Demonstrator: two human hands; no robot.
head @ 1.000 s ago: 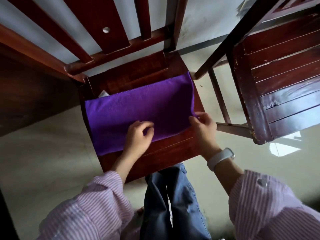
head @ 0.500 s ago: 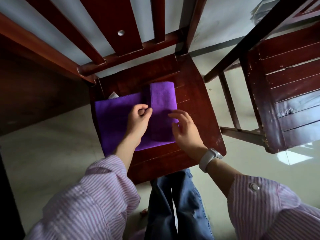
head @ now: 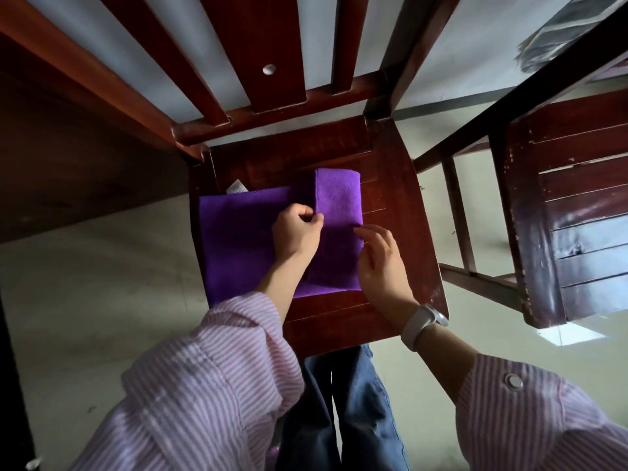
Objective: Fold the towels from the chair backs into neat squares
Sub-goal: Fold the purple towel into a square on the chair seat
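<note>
On the purple towel (head: 244, 243), left hand (head: 296, 232) curled, pinching the fold; right hand (head: 380, 256) loosely open beside it.

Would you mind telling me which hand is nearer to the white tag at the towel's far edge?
Left. The left hand rests on the purple towel just below the white tag; the right hand sits further away at the folded flap's right edge.

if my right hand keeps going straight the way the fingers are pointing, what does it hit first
Most likely the folded flap of the purple towel. The right hand points up and left, fingertips at the flap's right edge, with the left hand just beyond. Whether they already touch the cloth is unclear.
</note>
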